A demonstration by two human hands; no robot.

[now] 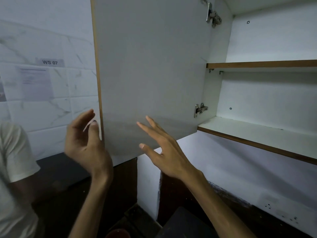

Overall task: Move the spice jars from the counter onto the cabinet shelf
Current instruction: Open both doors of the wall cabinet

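The white cabinet door (151, 69) stands swung open to the left. My left hand (85, 141) is raised at the door's outer edge, fingers loosely bent, holding nothing. My right hand (164, 148) is spread flat in front of the door's lower part, fingers straight. The cabinet's lower shelf (257, 133) and upper shelf (260, 64) show bare white boards to the right. No spice jar is clearly in view; a reddish round thing (118, 233) sits at the bottom edge, too dark to name.
A second person in a white sleeve (15, 152) stands at the far left. Papers and a "WS 07" label (50, 62) hang on the tiled wall. The dark counter (65, 167) lies below, beside a white wall panel (147, 182).
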